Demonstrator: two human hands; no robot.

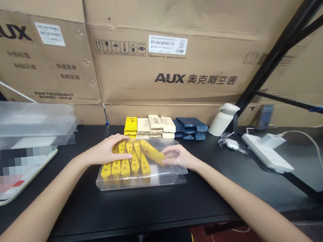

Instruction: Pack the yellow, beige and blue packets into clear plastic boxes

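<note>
Loading step: clear box part filled, slanted packet in right hand

Big stuff first: cardboard cartons make the backdrop. Black table in front. Stack of clear plastic at far left. Clear box lies mid-table, near the person, its right end open with flaps out.

Left hand closed over the box's left end, thumb on the near side, fingers reaching over the far side; looks like a steadying hold. Right hand is in through the open end, fingers pinched on the lower right end of the slanted packet.

Behind the box: cream packets, navy packets, small yellow pile. White bottle off to the right.

Inside, about five yellow packets stand side by side toward the left; the slanted one leans away from them, space to its right.

Judgement: step in hand is packing the row. Next move likely calls for swinging the slanted packet upright against its neighbours, left hand keeping the row from toppling, then releasing without dragging the thin plastic.
</note>
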